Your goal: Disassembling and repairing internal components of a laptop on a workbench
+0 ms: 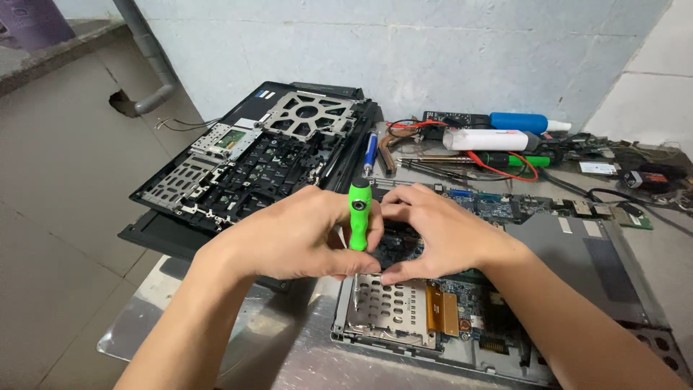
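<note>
My left hand grips a green-handled screwdriver held upright, its thin shaft pointing down onto the perforated metal plate of an opened laptop base. My right hand curls in from the right, fingertips touching the screwdriver's lower handle and the board beneath it. The blue-green circuit board shows past my right hand. What my right fingers pinch, if anything, is hidden.
A removed black laptop cover with metal brackets lies at the upper left. Along the back are a blue pen-like tool, a white tube, a blue-and-white bottle, red wires and loose boards. The metal tabletop's edge is at the lower left.
</note>
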